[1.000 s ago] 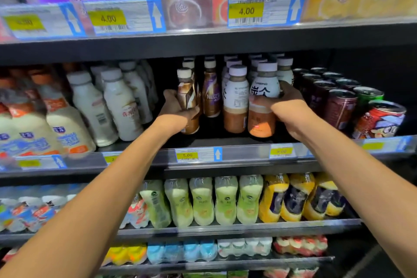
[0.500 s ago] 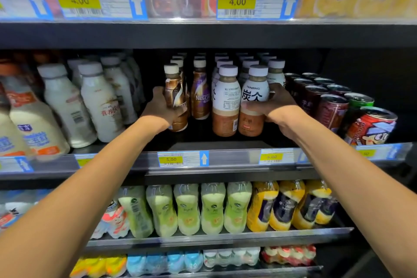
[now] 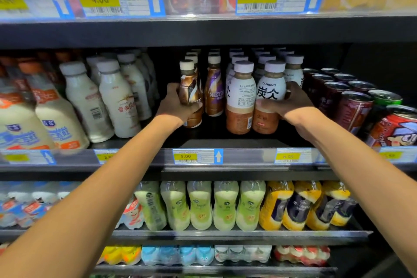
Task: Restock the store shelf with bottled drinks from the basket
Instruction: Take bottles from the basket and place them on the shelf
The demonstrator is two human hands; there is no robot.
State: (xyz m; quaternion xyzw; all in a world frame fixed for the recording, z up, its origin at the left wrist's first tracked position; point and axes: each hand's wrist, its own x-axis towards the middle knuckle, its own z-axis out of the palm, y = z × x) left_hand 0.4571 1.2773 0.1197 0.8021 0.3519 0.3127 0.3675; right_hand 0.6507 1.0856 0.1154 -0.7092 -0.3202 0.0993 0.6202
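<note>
The left hand [image 3: 176, 106] wraps around a brown coffee bottle [image 3: 190, 88] and the right hand [image 3: 293, 104] around a white Tanbing bottle [image 3: 269, 95]. Each is gripped at the waist and kept upright at the near end of its matching row, probably to set it label-out. Both are on or just above the middle shelf [image 3: 248, 156], between milk bottles [image 3: 117, 101] at left and cans [image 3: 354, 108] at right; the basket is out of view.

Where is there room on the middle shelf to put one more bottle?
Bare shelf floor shows in front of the Tanbing bottles, behind the 5.00 price tag. A dark gap separates the white milk bottles from the brown bottle. The cans on the right stand packed tight.
</note>
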